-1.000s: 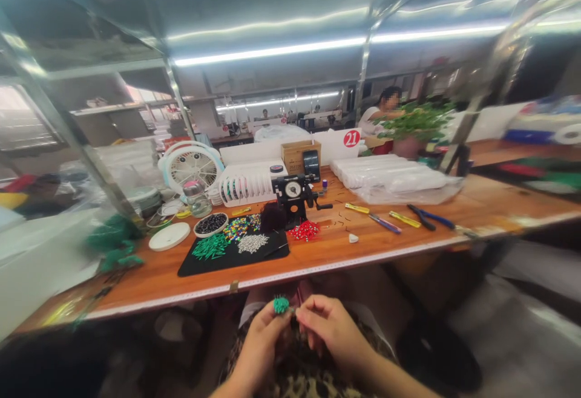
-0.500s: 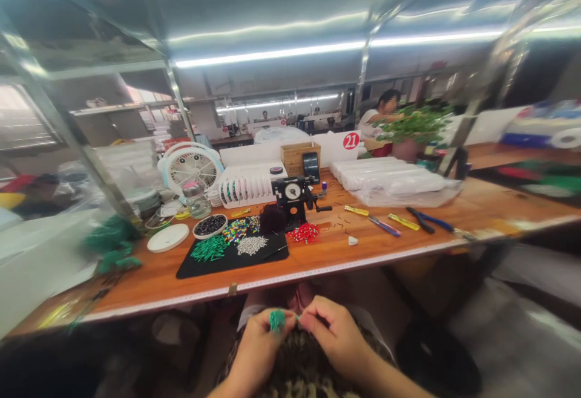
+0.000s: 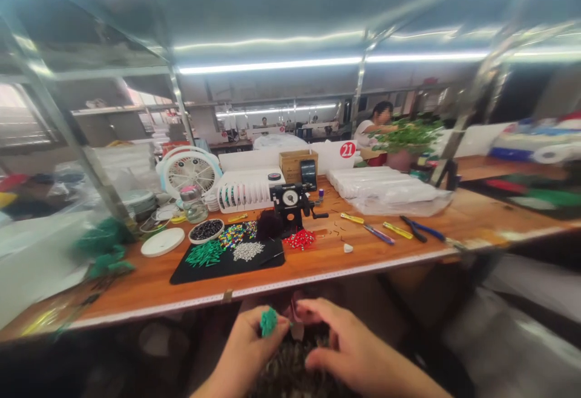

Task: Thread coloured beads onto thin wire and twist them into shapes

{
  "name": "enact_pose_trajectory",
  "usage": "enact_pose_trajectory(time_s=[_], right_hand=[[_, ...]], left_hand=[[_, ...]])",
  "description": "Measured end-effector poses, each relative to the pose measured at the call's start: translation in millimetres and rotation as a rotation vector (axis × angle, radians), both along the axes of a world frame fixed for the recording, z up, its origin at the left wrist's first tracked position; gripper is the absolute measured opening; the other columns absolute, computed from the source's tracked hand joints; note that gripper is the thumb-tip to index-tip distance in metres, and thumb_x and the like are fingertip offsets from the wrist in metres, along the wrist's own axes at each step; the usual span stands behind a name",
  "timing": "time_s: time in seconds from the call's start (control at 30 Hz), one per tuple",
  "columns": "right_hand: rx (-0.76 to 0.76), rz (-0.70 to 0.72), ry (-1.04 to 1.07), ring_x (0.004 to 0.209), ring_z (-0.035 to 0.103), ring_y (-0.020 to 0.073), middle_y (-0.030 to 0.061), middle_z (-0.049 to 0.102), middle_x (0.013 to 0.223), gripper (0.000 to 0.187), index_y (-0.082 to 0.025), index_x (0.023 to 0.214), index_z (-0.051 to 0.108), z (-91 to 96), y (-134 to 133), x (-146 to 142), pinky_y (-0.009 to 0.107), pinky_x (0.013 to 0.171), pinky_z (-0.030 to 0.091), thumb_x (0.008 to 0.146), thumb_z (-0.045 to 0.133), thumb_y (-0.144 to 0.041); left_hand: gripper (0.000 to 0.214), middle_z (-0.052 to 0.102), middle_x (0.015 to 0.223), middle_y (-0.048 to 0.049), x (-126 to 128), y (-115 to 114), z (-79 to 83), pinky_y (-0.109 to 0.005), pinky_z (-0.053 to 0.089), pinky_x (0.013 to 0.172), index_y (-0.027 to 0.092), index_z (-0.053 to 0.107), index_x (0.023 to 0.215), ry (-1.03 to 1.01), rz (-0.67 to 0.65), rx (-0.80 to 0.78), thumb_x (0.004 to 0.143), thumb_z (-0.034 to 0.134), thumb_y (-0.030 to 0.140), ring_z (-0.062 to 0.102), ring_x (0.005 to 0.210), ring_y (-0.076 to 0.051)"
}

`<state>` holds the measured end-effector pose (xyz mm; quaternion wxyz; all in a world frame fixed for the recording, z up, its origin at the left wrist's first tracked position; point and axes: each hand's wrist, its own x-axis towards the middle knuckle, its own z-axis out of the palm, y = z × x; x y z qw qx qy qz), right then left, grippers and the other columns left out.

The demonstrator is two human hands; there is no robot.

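Low in the head view, below the table's front edge, my left hand (image 3: 247,349) pinches a small green beaded piece (image 3: 268,322) between thumb and fingers. My right hand (image 3: 347,346) is close beside it, fingers curled, its fingertips near a thin strand that runs from the green piece; what they grip is too small to name. Both hands hover over my lap, which is covered in patterned cloth (image 3: 290,374).
A wooden table (image 3: 390,253) carries a black mat (image 3: 222,262) with green, silver and mixed beads, a bowl of dark beads (image 3: 206,230), red beads (image 3: 299,239), a black winding device (image 3: 290,201), a fan (image 3: 188,171), pliers and cutters (image 3: 411,228). A person sits far behind near a plant (image 3: 406,135).
The view has tipped and shifted a little; my hands have sunk lower in the picture. My right hand has spread slightly and moved right, away from the green piece.
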<state>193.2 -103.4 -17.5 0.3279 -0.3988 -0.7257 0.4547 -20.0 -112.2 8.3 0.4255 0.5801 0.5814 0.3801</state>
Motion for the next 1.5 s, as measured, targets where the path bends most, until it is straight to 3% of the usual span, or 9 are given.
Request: enact_pose_trajectory(time_s=[0.07, 0.17, 0.33, 0.47, 0.63, 0.93, 1.13, 1.3, 1.5], right_hand=[[0.001, 0.008, 0.001, 0.07, 0.057, 0.0158, 0.0017, 0.066, 0.08, 0.015, -0.021, 0.089, 0.068, -0.4, -1, -21, 0.023, 0.064, 0.041, 0.077, 0.063, -0.028], [0.091, 0.017, 0.024, 0.059, 0.051, 0.0114, -0.0009, 0.059, 0.061, 0.02, -0.016, 0.063, 0.061, -7.9, 1, -41, 0.02, 0.055, 0.036, 0.08, 0.053, -0.022], [0.068, 0.116, 0.03, 0.055, 0.043, 0.0083, -0.0039, 0.052, 0.058, 0.011, -0.015, 0.061, 0.055, -23.8, 0, -53, 0.018, 0.052, 0.031, 0.07, 0.051, -0.011], [0.058, 0.056, 0.025, 0.057, 0.043, 0.0084, -0.0041, 0.05, 0.057, 0.012, -0.015, 0.062, 0.055, -22.2, -2, -45, 0.018, 0.053, 0.031, 0.072, 0.05, -0.012], [-0.053, 0.037, 0.11, 0.063, 0.046, 0.0104, -0.0021, 0.053, 0.063, 0.014, -0.015, 0.065, 0.055, -15.9, 1, -29, 0.02, 0.06, 0.035, 0.077, 0.051, -0.019], [-0.14, -0.057, 0.259, 0.06, 0.044, 0.0111, -0.001, 0.051, 0.062, 0.021, -0.014, 0.065, 0.055, -23.2, 2, -44, 0.022, 0.058, 0.035, 0.078, 0.054, -0.03], [-0.262, 0.005, 0.31, 0.052, 0.041, 0.0087, -0.0033, 0.047, 0.053, 0.015, -0.015, 0.062, 0.053, -24.7, -4, -49, 0.02, 0.051, 0.031, 0.075, 0.047, -0.021], [-0.392, 0.142, 0.262, 0.051, 0.042, 0.008, -0.003, 0.05, 0.056, 0.012, -0.015, 0.064, 0.055, -23.2, -4, -39, 0.018, 0.049, 0.031, 0.071, 0.046, -0.019], [-0.203, 0.235, 0.061, 0.067, 0.05, 0.0113, -0.0006, 0.057, 0.068, 0.017, -0.014, 0.072, 0.063, -15.2, 4, -11, 0.02, 0.063, 0.038, 0.078, 0.05, -0.023]], left_hand=[[0.029, 0.056, 0.056, -0.0008, 12, -2, -2.8, -0.024, 0.036, 0.056, 0.016, 0.062, 0.056, -0.056, -0.052, -0.015, 0.064, 0.073, 0.041, 0.046, 0.058, -0.016], [0.027, 0.058, 0.065, -0.0005, 14, -1, -6.0, -0.024, 0.039, 0.062, 0.017, 0.062, 0.066, -0.16, -0.082, -0.035, 0.067, 0.07, 0.043, 0.048, 0.065, -0.017], [0.034, 0.061, 0.069, -0.0035, 13, 3, -19.8, -0.025, 0.041, 0.064, 0.017, 0.066, 0.075, -0.168, 0.005, 0.049, 0.069, 0.067, 0.05, 0.052, 0.07, -0.018], [0.049, 0.042, 0.05, 0.0052, 10, 3, -30.0, -0.022, 0.03, 0.045, 0.016, 0.062, 0.09, -0.265, 0.176, 0.036, 0.068, 0.064, 0.059, 0.037, 0.048, -0.011], [0.05, 0.039, 0.052, 0.0068, -15, 11, -22.1, -0.02, 0.029, 0.045, 0.014, 0.059, 0.096, -0.343, 0.368, 0.142, 0.072, 0.06, 0.058, 0.036, 0.047, -0.009], [0.047, 0.036, 0.034, 0.0088, 6, -4, -24.3, -0.021, 0.023, 0.036, 0.014, 0.059, 0.078, -0.316, -0.032, -0.287, 0.059, 0.07, 0.056, 0.032, 0.031, -0.008], [0.036, 0.046, 0.04, 0.0053, 17, 0, -22.2, -0.019, 0.025, 0.039, 0.016, 0.054, 0.067, -0.246, 0.064, -0.048, 0.07, 0.064, 0.051, 0.037, 0.037, -0.007], [0.035, 0.044, 0.041, 0.0067, 5, -1, -13.8, -0.02, 0.022, 0.037, 0.019, 0.048, 0.065, -0.32, -0.082, -0.075, 0.077, 0.056, 0.051, 0.031, 0.033, -0.007], [0.024, 0.043, 0.041, 0.0075, -49, 0, 30.5, -0.019, 0.032, 0.046, 0.019, 0.052, 0.067, 0.058, 0.269, 0.359, 0.079, 0.057, 0.038, 0.039, 0.041, -0.008]])
